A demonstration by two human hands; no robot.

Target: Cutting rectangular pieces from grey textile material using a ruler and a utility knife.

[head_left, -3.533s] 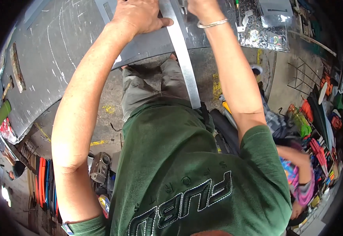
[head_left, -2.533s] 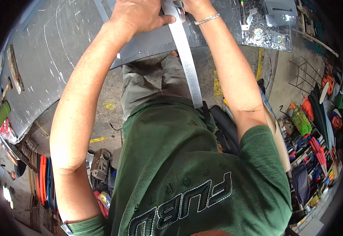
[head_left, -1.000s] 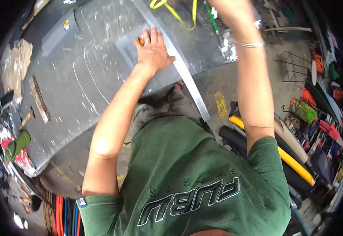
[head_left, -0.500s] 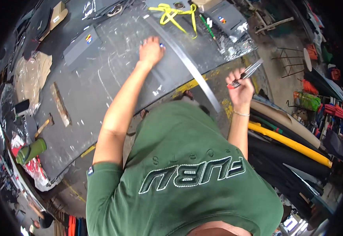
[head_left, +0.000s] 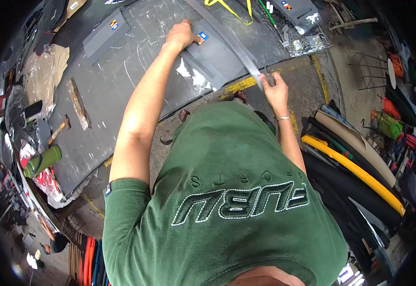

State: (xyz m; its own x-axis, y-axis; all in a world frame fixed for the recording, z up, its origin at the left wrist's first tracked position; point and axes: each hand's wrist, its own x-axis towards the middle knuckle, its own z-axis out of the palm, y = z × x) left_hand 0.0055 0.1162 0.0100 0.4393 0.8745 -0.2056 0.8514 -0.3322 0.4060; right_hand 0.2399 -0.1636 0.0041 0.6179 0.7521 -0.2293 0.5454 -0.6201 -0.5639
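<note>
My left hand [head_left: 181, 34] rests on the table at the upper left of a grey flat panel [head_left: 213, 57], its thumb stretched out beside the panel's small colourful label [head_left: 202, 37]. A long metal ruler [head_left: 232, 45] runs slantwise along the panel's right side, its near end past the table edge. My right hand [head_left: 277, 94] is closed at that near end, with a bit of red at the fingertips. A dark, thin part of a tool shows above the fingers; the rest of it is hidden by the hand.
Another labelled grey panel [head_left: 107, 35], a wooden stick [head_left: 78, 104], a hammer [head_left: 59, 129] and a green bottle [head_left: 43, 161] lie on the left. Yellow ribbon [head_left: 239, 16] and a green pencil [head_left: 268, 14] are far right. Rolls of material, one yellow [head_left: 355, 174], lie beside me.
My right hand has moved left to the ruler's near end; the scissor-like metal tool it held up is now mostly hidden. My left hand has shifted off the label. The view has tilted.
</note>
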